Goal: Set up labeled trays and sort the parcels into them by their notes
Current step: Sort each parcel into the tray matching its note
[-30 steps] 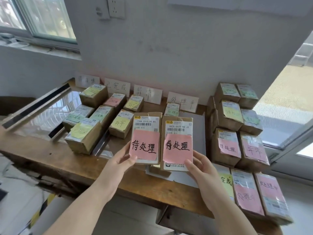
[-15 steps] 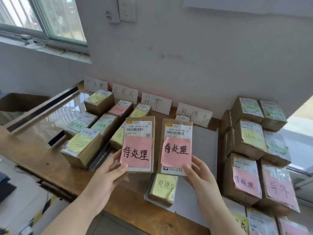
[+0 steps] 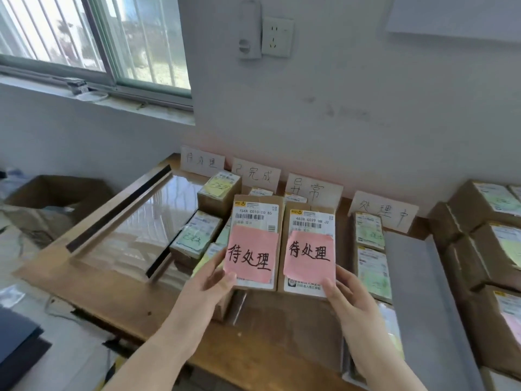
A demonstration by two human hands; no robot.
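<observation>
Two parcels held side by side above counter [image 3: 118, 297], edges almost touching, long axes upright, faces to camera. Left hand [image 3: 210, 280] pinches left parcel [image 3: 255, 214] at lower left corner, thumb on pink note [image 3: 251, 253]; right hand [image 3: 348, 294] pinches right parcel [image 3: 310, 221] at lower right corner, fingers behind, twin note [image 3: 308, 253] likewise reading 待处理. Matching label card [image 3: 202, 162] stands far-left against wall, nearer left hand; clear tray [image 3: 118, 210] lies left of that hand. Likely path leftward and back, over sorted parcels [image 3: 218, 193] standing between

Two flat brown parcels, upright, side by side, edges nearly touching. Left parcel [image 3: 255, 241] pinched at lower-left corner by left hand [image 3: 210, 280]; right parcel [image 3: 308, 249] at lower-right corner by right hand [image 3: 346, 294]. Each has a white shipping label on top and a pink note "待处理" just above the grip.
</observation>
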